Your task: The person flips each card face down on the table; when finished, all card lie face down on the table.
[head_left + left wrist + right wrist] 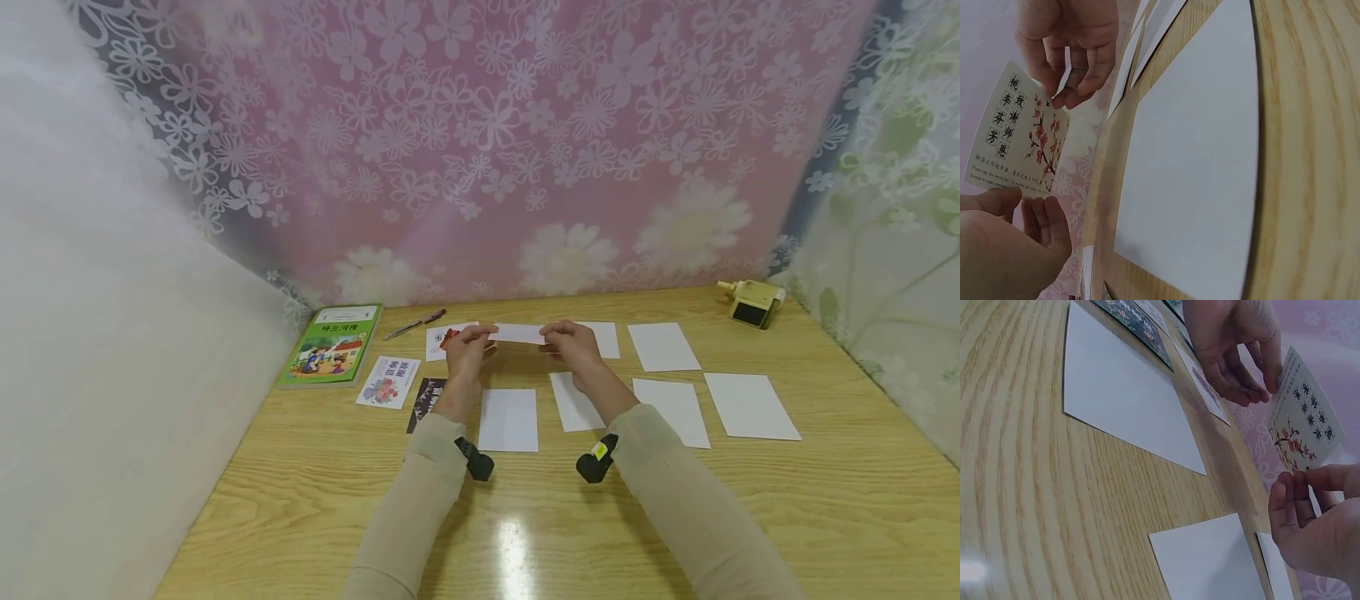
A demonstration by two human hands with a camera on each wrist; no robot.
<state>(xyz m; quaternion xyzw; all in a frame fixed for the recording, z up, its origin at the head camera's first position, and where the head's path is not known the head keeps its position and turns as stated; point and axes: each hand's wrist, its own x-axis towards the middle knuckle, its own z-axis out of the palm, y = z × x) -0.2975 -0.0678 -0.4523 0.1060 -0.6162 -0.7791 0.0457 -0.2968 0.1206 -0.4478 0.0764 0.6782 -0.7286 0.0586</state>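
Observation:
A greeting card [519,334] is held up above the far part of the table. My left hand [467,358] pinches one edge between thumb and fingers, and my right hand [576,350] pinches the opposite edge. From the head view the card shows as a thin pale strip. Its printed face appears in the left wrist view, where the card [1019,134] bears black Chinese characters, small English text and a branch of red blossoms. The right wrist view shows the same card [1304,419] tilted between both hands. Below lies a blank white card [508,420].
Several more white cards [663,347] lie in rows toward the right. On the left are a flower-printed card [387,382], a dark card [424,403], a pen [415,324] and a green book [330,346]. A small yellow object [752,303] stands at the back right.

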